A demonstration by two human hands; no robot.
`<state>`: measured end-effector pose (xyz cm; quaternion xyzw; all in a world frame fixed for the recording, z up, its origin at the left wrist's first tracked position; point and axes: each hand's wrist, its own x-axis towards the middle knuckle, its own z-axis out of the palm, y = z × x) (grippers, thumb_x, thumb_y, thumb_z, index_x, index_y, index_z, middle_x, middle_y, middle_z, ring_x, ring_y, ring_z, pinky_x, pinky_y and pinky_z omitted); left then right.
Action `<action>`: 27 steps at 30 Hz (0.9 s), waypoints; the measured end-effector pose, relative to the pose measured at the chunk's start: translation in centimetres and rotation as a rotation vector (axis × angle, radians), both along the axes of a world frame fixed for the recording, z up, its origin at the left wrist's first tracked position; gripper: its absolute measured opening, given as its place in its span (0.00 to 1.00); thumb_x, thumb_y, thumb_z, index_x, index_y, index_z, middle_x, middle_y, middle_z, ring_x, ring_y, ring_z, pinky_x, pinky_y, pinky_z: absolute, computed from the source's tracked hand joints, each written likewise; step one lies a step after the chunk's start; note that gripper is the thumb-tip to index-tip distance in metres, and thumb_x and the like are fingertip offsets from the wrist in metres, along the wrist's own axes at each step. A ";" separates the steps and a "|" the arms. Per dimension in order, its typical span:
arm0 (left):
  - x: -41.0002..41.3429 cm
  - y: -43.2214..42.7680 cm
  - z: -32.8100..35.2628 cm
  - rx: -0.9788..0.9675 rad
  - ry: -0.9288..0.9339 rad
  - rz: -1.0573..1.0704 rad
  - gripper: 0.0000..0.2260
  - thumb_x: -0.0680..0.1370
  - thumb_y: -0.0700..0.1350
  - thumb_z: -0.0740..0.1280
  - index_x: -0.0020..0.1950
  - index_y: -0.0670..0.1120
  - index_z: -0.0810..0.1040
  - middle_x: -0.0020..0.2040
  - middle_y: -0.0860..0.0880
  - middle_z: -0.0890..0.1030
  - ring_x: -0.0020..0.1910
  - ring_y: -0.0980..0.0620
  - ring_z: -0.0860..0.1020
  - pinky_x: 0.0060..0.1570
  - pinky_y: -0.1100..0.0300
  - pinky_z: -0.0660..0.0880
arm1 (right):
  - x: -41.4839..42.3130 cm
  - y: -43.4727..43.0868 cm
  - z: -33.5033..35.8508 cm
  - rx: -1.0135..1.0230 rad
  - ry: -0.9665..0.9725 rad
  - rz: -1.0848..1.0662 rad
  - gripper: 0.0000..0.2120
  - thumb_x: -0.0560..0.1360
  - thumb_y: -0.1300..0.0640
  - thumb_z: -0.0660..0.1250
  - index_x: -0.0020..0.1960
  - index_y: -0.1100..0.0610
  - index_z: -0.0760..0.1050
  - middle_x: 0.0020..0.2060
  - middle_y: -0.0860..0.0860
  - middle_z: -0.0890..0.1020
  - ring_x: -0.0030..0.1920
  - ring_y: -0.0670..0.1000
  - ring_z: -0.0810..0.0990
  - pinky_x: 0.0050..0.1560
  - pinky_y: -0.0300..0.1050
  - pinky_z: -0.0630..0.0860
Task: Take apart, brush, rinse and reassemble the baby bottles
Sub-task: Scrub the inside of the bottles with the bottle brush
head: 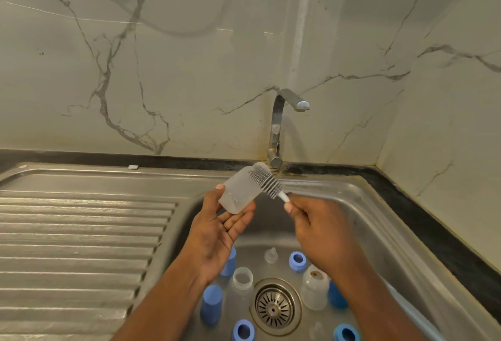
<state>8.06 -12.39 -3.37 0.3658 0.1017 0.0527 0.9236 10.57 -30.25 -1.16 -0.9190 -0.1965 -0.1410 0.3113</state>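
Observation:
Over the sink, my left hand point(217, 228) holds a clear bottle body point(240, 191) between thumb and fingertips, tilted up to the right. My right hand point(317, 222) grips the white handle of a grey silicone bottle brush point(267, 181), whose bristled head lies against the bottle's upper end. Below in the basin stand two more clear bottle bodies point(241, 285) point(314, 286), blue caps point(211, 304) point(229, 262) point(337, 296), blue collar rings point(297, 260) point(243, 330) point(346, 334) and a clear teat point(270, 255).
The steel sink point(360, 221) has a round drain strainer point(275, 306) in its floor. A ribbed draining board point(81, 232) lies to the left. A chrome tap point(279, 123) rises behind the basin, with no water running. Marble walls close the back and right.

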 end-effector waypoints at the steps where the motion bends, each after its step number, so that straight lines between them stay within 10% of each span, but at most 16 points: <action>1: -0.1 -0.1 -0.1 0.003 0.006 -0.009 0.19 0.80 0.52 0.64 0.63 0.38 0.75 0.51 0.36 0.85 0.45 0.46 0.86 0.38 0.61 0.82 | 0.0 0.0 -0.2 0.017 0.003 -0.001 0.12 0.82 0.50 0.60 0.40 0.47 0.73 0.26 0.46 0.70 0.28 0.44 0.68 0.32 0.42 0.66; 5: 0.0 0.2 -0.1 -0.039 -0.008 0.010 0.19 0.80 0.52 0.64 0.63 0.39 0.76 0.48 0.38 0.85 0.42 0.49 0.86 0.37 0.61 0.82 | -1.0 1.5 -0.4 -0.026 0.019 0.160 0.09 0.81 0.50 0.61 0.54 0.48 0.80 0.30 0.46 0.75 0.31 0.46 0.73 0.34 0.44 0.69; 11: 0.0 -0.2 -0.3 0.002 0.033 -0.041 0.16 0.80 0.52 0.64 0.60 0.42 0.75 0.51 0.33 0.84 0.44 0.46 0.86 0.39 0.60 0.83 | 0.3 0.2 -0.1 0.001 -0.002 -0.051 0.16 0.82 0.50 0.59 0.36 0.45 0.66 0.26 0.45 0.69 0.28 0.45 0.68 0.33 0.44 0.67; 18: 0.3 0.5 -0.2 -0.031 0.004 0.017 0.21 0.81 0.54 0.63 0.67 0.40 0.74 0.48 0.36 0.85 0.41 0.48 0.86 0.37 0.61 0.83 | -0.8 1.6 -0.2 -0.030 0.070 0.152 0.08 0.81 0.50 0.61 0.48 0.46 0.79 0.28 0.46 0.74 0.28 0.44 0.70 0.31 0.41 0.67; 27: 0.2 0.3 -0.1 0.050 -0.004 -0.019 0.23 0.81 0.59 0.60 0.65 0.41 0.74 0.47 0.37 0.85 0.43 0.47 0.86 0.38 0.59 0.82 | 0.3 -0.3 0.1 -0.025 -0.007 -0.030 0.11 0.82 0.51 0.59 0.41 0.44 0.68 0.29 0.45 0.71 0.32 0.44 0.70 0.35 0.43 0.67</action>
